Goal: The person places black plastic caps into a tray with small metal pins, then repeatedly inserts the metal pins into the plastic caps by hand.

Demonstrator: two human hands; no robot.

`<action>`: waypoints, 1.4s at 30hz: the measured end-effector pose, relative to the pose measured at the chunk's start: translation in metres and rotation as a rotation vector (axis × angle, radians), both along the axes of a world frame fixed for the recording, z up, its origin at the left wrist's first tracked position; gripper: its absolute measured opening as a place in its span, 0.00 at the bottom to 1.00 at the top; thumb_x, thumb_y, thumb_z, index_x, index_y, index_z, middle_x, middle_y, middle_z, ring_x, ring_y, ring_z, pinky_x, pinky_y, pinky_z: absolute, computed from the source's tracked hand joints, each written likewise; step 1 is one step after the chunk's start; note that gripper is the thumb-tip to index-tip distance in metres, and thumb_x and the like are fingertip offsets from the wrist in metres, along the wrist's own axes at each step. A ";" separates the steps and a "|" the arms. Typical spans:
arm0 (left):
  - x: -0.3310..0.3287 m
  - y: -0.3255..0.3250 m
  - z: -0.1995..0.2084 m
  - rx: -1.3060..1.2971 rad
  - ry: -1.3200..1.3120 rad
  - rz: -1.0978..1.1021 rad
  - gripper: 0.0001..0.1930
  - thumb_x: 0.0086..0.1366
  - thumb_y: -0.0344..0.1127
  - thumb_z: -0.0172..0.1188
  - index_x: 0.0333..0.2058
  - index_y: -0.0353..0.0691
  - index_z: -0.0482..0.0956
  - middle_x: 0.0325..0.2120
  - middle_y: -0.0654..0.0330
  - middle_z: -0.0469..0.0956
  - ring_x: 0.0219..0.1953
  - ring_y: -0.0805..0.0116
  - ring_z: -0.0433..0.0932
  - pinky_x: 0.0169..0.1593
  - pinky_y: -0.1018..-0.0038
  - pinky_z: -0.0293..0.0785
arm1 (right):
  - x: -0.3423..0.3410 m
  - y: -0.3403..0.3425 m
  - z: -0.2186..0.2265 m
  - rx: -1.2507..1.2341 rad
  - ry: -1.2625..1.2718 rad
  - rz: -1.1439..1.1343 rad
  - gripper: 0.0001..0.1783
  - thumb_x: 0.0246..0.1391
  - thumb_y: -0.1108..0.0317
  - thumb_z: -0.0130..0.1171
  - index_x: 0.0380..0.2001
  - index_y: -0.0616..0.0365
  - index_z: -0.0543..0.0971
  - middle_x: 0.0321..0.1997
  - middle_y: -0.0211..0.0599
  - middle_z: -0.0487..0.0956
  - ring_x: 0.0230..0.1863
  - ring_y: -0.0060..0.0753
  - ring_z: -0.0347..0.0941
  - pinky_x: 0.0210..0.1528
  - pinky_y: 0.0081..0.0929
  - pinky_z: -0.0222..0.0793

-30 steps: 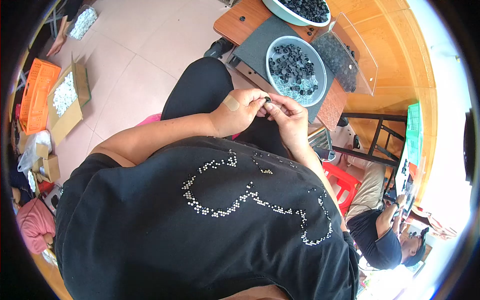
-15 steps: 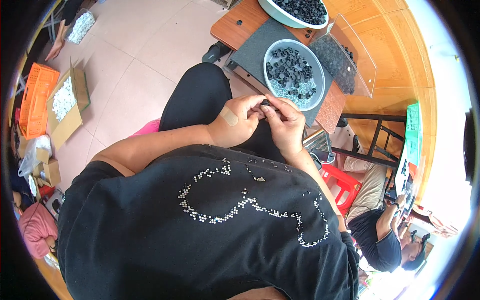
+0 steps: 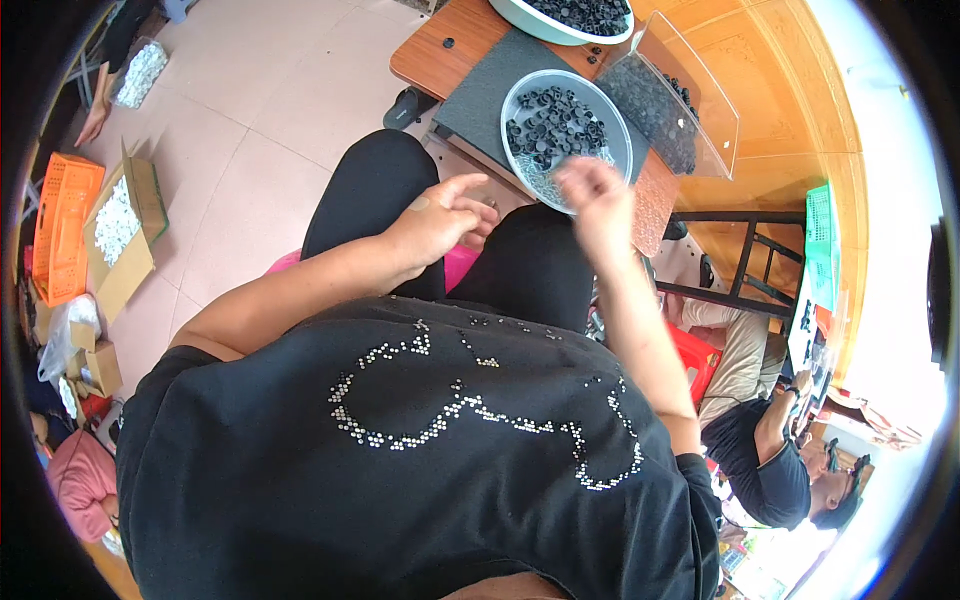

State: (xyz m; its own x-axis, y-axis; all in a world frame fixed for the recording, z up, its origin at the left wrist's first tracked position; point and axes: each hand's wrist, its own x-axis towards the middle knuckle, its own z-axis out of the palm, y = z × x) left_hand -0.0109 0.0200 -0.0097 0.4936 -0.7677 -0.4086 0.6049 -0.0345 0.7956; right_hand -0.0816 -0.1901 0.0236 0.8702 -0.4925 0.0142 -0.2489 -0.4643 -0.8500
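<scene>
a floor (image 3: 270,80) is being overlooked, and the table (image 3: 425,62) is being partly covered by a dark mat (image 3: 478,92). a clear bin (image 3: 715,92) is being placed at the table's right end. at far left, an orange crate (image 3: 50,265) is being flanked by a carton (image 3: 125,288). a teal basin (image 3: 530,27) is being set beyond the grey bowl (image 3: 617,120), which is being borne by the mat. the left hand (image 3: 452,215) is being held above the lap (image 3: 365,200), thumb and fingers apart. the right hand (image 3: 597,195) is being blurred before the bowl's near side; whether its fingers are being closed on anything cannot be told. black parts (image 3: 555,118) are being held in bowl, basin and bin; pale pieces (image 3: 540,182) are being bunched in the bowl's near side.
</scene>
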 end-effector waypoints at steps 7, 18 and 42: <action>0.008 0.001 -0.008 0.114 0.054 0.025 0.21 0.63 0.27 0.46 0.56 0.33 0.64 0.40 0.52 0.74 0.37 0.70 0.74 0.41 0.76 0.74 | 0.065 -0.135 0.024 0.087 -0.306 -0.362 0.10 0.49 0.69 0.62 0.36 0.61 0.79 0.26 0.31 0.78 0.26 0.22 0.73 0.28 0.21 0.68; 0.016 -0.002 -0.025 0.114 0.130 -0.015 0.15 0.63 0.28 0.48 0.49 0.35 0.72 0.38 0.59 0.75 0.35 0.74 0.75 0.40 0.78 0.74 | 0.047 -0.096 -0.072 -0.666 0.260 -0.002 0.08 0.43 0.67 0.63 0.29 0.57 0.80 0.28 0.45 0.80 0.33 0.43 0.78 0.37 0.35 0.73; 0.017 -0.002 -0.027 0.147 0.115 -0.028 0.14 0.65 0.29 0.47 0.49 0.38 0.72 0.38 0.60 0.75 0.37 0.74 0.75 0.41 0.77 0.73 | 0.043 -0.084 -0.049 -0.618 0.377 0.088 0.08 0.43 0.67 0.61 0.29 0.56 0.81 0.27 0.47 0.79 0.32 0.45 0.78 0.38 0.36 0.72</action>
State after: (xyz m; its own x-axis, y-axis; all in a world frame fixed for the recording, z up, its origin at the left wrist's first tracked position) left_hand 0.0062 0.0176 -0.0364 0.4163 -0.7085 -0.5698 0.6889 -0.1632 0.7062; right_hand -0.0384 -0.2743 -0.0255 0.9069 -0.4193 -0.0414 -0.4125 -0.8636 -0.2897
